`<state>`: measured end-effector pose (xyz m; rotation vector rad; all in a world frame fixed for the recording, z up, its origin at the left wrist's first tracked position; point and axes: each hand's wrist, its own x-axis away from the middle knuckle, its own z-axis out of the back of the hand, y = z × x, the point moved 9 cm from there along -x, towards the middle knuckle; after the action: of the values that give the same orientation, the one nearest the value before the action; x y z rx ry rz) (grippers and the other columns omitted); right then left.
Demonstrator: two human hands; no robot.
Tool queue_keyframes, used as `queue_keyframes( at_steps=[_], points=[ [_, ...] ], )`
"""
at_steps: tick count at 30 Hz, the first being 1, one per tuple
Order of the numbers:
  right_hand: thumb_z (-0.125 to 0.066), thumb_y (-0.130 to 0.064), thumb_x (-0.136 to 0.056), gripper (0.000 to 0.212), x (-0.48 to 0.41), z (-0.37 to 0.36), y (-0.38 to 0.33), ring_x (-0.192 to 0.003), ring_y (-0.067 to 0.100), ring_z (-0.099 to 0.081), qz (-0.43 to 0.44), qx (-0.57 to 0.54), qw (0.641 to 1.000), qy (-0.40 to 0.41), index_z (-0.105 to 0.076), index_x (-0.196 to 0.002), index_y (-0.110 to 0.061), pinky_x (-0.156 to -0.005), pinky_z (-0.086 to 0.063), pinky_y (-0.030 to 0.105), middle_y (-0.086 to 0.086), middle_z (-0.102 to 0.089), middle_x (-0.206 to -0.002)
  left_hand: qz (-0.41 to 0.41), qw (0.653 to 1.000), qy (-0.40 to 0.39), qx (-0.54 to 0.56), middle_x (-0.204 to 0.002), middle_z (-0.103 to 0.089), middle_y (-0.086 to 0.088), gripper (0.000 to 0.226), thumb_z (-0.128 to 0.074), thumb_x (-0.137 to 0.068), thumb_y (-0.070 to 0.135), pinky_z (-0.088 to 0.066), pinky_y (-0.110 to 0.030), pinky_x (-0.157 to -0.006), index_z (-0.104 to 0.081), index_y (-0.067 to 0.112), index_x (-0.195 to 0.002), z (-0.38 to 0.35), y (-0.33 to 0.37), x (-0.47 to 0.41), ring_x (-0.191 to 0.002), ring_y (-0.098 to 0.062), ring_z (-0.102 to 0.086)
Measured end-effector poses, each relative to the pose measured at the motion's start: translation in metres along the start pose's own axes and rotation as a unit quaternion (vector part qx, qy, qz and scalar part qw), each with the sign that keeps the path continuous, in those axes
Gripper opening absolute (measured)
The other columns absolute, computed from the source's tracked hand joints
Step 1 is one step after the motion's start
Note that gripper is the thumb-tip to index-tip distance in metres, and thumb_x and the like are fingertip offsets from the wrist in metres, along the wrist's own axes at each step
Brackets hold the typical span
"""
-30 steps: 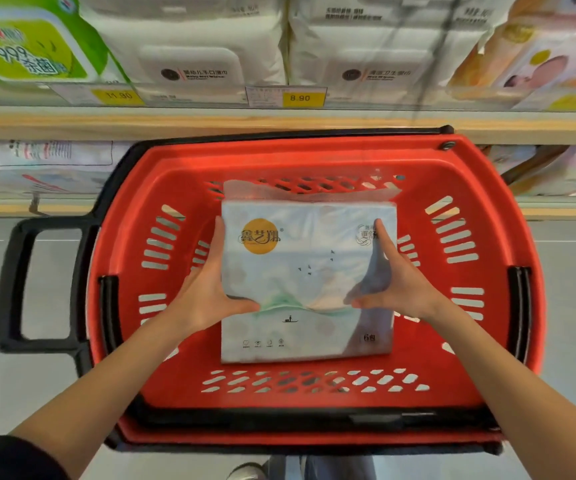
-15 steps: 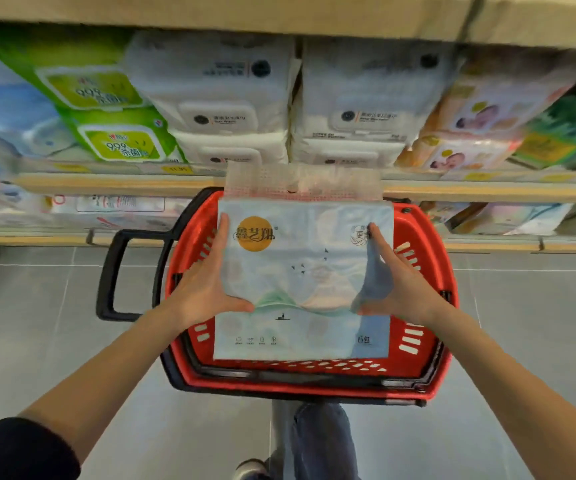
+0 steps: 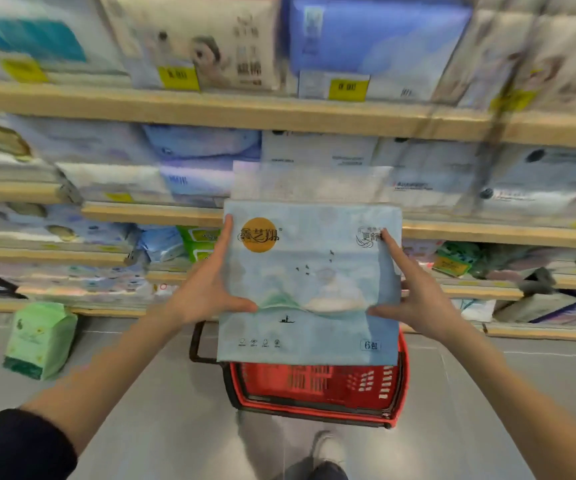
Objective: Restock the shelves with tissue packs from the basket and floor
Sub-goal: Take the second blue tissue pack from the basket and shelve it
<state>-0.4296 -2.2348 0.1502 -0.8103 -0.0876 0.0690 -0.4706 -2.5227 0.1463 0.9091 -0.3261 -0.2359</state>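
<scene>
1. I see a flat pale-blue plastic tissue pack (image 3: 309,282) w/ an orange round logo top left & a "6" mark bottom right, held up in front of the shelves, face toward the cam.
2. Left hand (image 3: 207,289) clamps the pack's left edge: fingers run up along the side, thumb pressed across the front near the green wave print.
3. Right hand (image 3: 414,296) does the same on the right edge: fingers up the side, thumb on the front. Both hands are closed on the pack, so it hangs in the air w/ no other support.
4. Red plastic shopping basket (image 3: 317,389) w/ black rim & handle sits on the grey floor, right below the pack; the pack's lower edge hides the basket's far part. Can't tell what's inside.
5. Wooden-edged store shelves (image 3: 279,112) fill the bkgd in several tiers, packed w/ white, blue & green soft packs; all blurred, labels unreadable. Yellow price tags (image 3: 348,87) on the top tier's edge.
6. Green soft tissue pack (image 3: 39,341) stands on the floor at left, near the lowest shelf, well apart from the basket.
7. Dark sleeve (image 3: 20,445) on the left arm, bottom left corner.
</scene>
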Motion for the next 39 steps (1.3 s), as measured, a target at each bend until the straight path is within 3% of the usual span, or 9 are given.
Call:
queue_keyframes(
  at_steps=[2, 6, 10, 18, 20, 24, 29, 34, 39],
  points=[
    [-0.085, -0.024, -0.062, 0.119, 0.004, 0.024, -0.04, -0.111, 0.02, -0.047, 0.017, 0.004, 1.0, 0.012, -0.001, -0.142, -0.051, -0.078, -0.047, 0.031, -0.011, -0.039, -0.135, -0.019, 0.999, 0.022, -0.026, -0.148, -0.027, 0.012, 0.139, -0.088, -0.056, 0.03, -0.043, -0.036, -0.102, 0.022, 0.049, -0.139, 0.036, 0.035, 0.017, -0.128, -0.019, -0.044],
    [-0.087, -0.022, -0.059, 0.121, 0.01, 0.073, -0.122, -0.11, 0.03, -0.048, 0.054, 0.005, 0.997, 0.048, -0.004, -0.143, -0.049, -0.086, -0.049, 0.046, 0.003, -0.046, -0.131, -0.055, 0.995, 0.064, -0.06, -0.146, -0.038, 0.001, 0.138, -0.083, -0.044, 0.056, -0.049, -0.052, -0.091, 0.025, 0.063, -0.129, 0.106, 0.102, 0.053, -0.12, -0.032, -0.052],
    [-0.086, -0.021, -0.06, 0.12, 0.023, 0.122, -0.21, -0.116, 0.032, -0.046, 0.104, 0.023, 0.991, 0.083, -0.003, -0.142, -0.05, -0.09, -0.047, 0.047, -0.007, -0.044, -0.135, -0.11, 0.983, 0.117, -0.092, -0.156, -0.015, 0.005, 0.137, -0.086, -0.052, 0.041, -0.043, -0.046, -0.101, 0.024, 0.055, -0.133, 0.175, 0.175, 0.092, -0.135, -0.028, -0.038],
    [-0.085, -0.015, -0.06, 0.121, 0.05, 0.22, -0.378, -0.126, 0.029, -0.043, 0.2, 0.065, 0.963, 0.167, -0.004, -0.148, -0.033, -0.101, -0.04, 0.04, 0.001, -0.038, -0.146, -0.188, 0.95, 0.223, -0.114, -0.145, -0.041, -0.01, 0.137, -0.087, -0.058, 0.025, -0.046, -0.038, -0.091, 0.021, 0.043, -0.141, 0.299, 0.298, 0.17, -0.122, -0.031, -0.052],
    [-0.084, -0.016, -0.061, 0.12, 0.056, 0.24, -0.411, -0.129, 0.024, -0.04, 0.22, 0.071, 0.955, 0.184, -0.003, -0.147, -0.038, -0.102, -0.038, 0.035, -0.005, -0.033, -0.15, -0.209, 0.941, 0.24, -0.112, -0.146, -0.04, -0.007, 0.139, -0.087, -0.057, 0.024, -0.045, -0.037, -0.094, 0.022, 0.045, -0.14, 0.322, 0.324, 0.184, -0.124, -0.027, -0.05],
    [-0.083, -0.018, -0.061, 0.12, 0.057, 0.268, -0.463, -0.134, 0.025, -0.035, 0.26, 0.053, 0.945, 0.19, -0.002, -0.143, -0.049, -0.108, -0.035, 0.046, -0.002, -0.033, -0.149, -0.241, 0.929, 0.259, -0.111, -0.149, -0.035, -0.001, 0.138, -0.087, -0.058, 0.023, -0.041, -0.037, -0.1, 0.023, 0.047, -0.138, 0.362, 0.36, 0.201, -0.124, -0.019, -0.047],
    [-0.085, -0.018, -0.06, 0.12, 0.04, 0.293, -0.518, -0.134, 0.028, -0.034, 0.297, 0.069, 0.926, 0.222, -0.004, -0.146, -0.042, -0.109, -0.034, 0.045, 0.007, -0.037, -0.147, -0.269, 0.909, 0.296, -0.117, -0.137, -0.035, 0.011, 0.138, -0.086, -0.059, 0.016, -0.04, -0.031, -0.099, 0.021, 0.039, -0.143, 0.412, 0.39, 0.203, -0.122, -0.013, -0.044],
    [-0.084, -0.019, -0.061, 0.121, 0.019, 0.327, -0.571, -0.118, 0.023, -0.046, 0.328, 0.103, 0.897, 0.277, -0.002, -0.147, -0.039, -0.097, -0.04, 0.034, 0.007, -0.042, -0.144, -0.306, 0.884, 0.324, -0.145, -0.145, -0.029, 0.012, 0.14, -0.085, -0.054, 0.028, -0.039, -0.035, -0.104, 0.023, 0.037, -0.143, 0.465, 0.431, 0.197, -0.128, -0.013, -0.04],
    [-0.083, -0.016, -0.064, 0.119, -0.005, 0.364, -0.626, -0.079, 0.005, -0.04, 0.38, 0.112, 0.867, 0.302, -0.001, -0.149, -0.037, -0.078, -0.04, 0.029, 0.002, -0.034, -0.15, -0.365, 0.845, 0.354, -0.163, -0.155, -0.017, 0.008, 0.139, -0.083, -0.056, 0.028, -0.034, -0.034, -0.11, 0.023, 0.029, -0.145, 0.514, 0.479, 0.193, -0.135, -0.008, -0.031]
  ],
)
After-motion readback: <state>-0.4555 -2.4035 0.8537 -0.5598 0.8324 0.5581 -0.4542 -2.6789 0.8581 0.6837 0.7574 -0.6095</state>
